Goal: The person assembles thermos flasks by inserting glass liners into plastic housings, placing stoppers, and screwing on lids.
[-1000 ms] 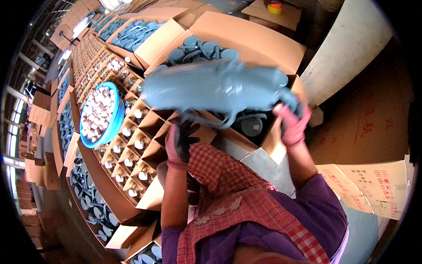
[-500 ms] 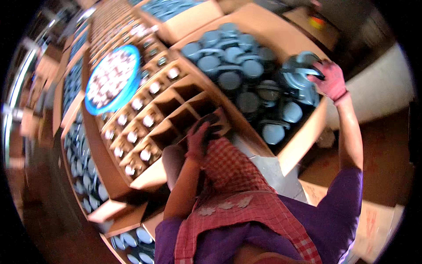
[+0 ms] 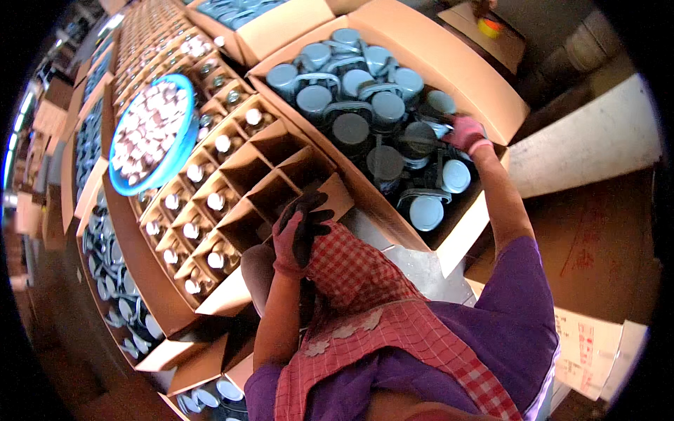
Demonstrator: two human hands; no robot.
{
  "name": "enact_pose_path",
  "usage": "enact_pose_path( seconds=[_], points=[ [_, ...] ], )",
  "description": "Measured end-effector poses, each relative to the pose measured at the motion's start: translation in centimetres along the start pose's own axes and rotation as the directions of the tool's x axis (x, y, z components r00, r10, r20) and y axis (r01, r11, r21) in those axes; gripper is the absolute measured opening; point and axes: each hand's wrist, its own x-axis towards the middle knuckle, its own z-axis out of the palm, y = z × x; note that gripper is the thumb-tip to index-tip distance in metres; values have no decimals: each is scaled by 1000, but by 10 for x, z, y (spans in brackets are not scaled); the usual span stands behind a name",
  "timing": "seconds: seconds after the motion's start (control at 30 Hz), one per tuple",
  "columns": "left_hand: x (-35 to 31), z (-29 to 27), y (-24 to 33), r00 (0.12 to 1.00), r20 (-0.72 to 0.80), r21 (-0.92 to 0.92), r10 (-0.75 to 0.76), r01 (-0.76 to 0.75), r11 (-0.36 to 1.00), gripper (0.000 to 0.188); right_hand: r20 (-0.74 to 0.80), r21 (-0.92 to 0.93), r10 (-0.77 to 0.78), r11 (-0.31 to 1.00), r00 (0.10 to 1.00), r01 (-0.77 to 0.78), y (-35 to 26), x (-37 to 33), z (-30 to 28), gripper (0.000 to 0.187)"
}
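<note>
Upper right of the frame, the right hand (image 3: 465, 133), in a pink glove, reaches into a big carton (image 3: 484, 84) packed with round grey-blue lidded pots (image 3: 351, 130) with wire handles; its grip rests on one pot, but whether it pinches cannot be told. At centre, the left hand (image 3: 298, 231), fingers loosely curled, holds nothing beside a divided carton (image 3: 274, 140) of small jars (image 3: 216, 201). A blue basin (image 3: 151, 133) of caps sits at upper left.

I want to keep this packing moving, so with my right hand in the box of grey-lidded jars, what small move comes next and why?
Probably close the right hand on the dark jar beneath it and lift: it rests there, and the divided carton by the left hand shows empty cells.
</note>
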Motion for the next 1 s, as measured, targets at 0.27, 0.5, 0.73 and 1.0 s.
enact_pose_path(
  seconds=[0.27,0.5,0.73,1.0],
  points=[
    [9,-10,-11,999,48,17,-18,17,1000,44,4,-113,-106,988,994,106,-44,-11,26,49],
    [6,-12,-2,998,49,0,-30,30,1000,41,-409,24,-140,986,902,164,-43,-27,-94,37],
    [5,7,-14,993,43,121,-107,102,987,36,-700,489,-43,699,713,522,-44,-155,-223,36],
    [23,-14,33,981,-54,-425,187,-192,884,29,-112,905,-9,-414,994,98,-110,-181,-89,20]
  ],
)
